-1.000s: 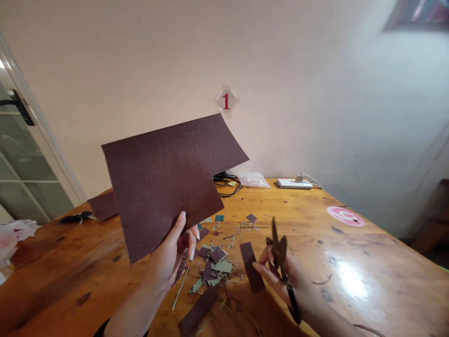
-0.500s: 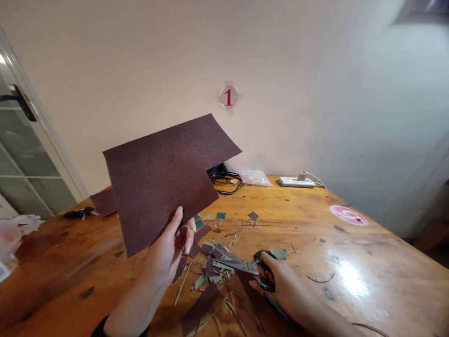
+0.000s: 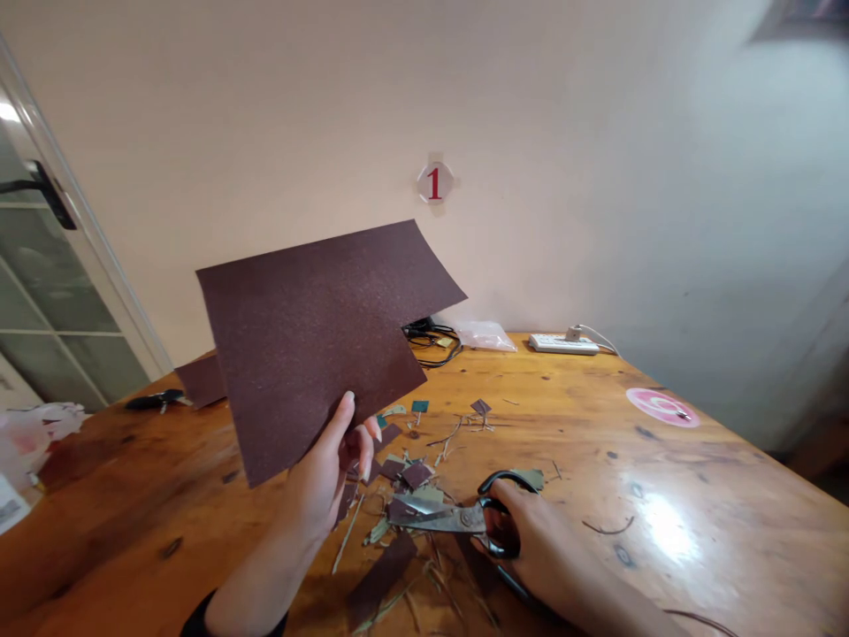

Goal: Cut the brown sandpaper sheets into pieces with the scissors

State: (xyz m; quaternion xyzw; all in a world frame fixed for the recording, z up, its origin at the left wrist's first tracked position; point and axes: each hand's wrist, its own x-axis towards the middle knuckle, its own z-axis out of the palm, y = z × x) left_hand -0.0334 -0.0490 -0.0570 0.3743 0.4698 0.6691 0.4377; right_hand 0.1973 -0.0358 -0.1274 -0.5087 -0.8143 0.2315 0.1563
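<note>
My left hand [image 3: 325, 478] pinches the lower edge of a large dark brown sheet of sandpaper [image 3: 318, 341] and holds it up above the wooden table [image 3: 663, 495]. My right hand [image 3: 537, 544] rests on the table with its fingers through the black handles of a pair of scissors [image 3: 457, 515]. The scissors lie flat, blades pointing left over a heap of small brown and green scraps [image 3: 404, 482].
A second brown sheet [image 3: 199, 379] and a black tool [image 3: 152, 402] lie at the far left. Black cables [image 3: 431, 341], a clear bag [image 3: 483, 335] and a white power strip [image 3: 563, 343] line the wall. A pink sticker [image 3: 661, 408] is at the right.
My right hand has brought the scissors down from an upright hold to lying flat on the table. The cut brown strip it pinched is gone from its fingers. The sheet stays held up.
</note>
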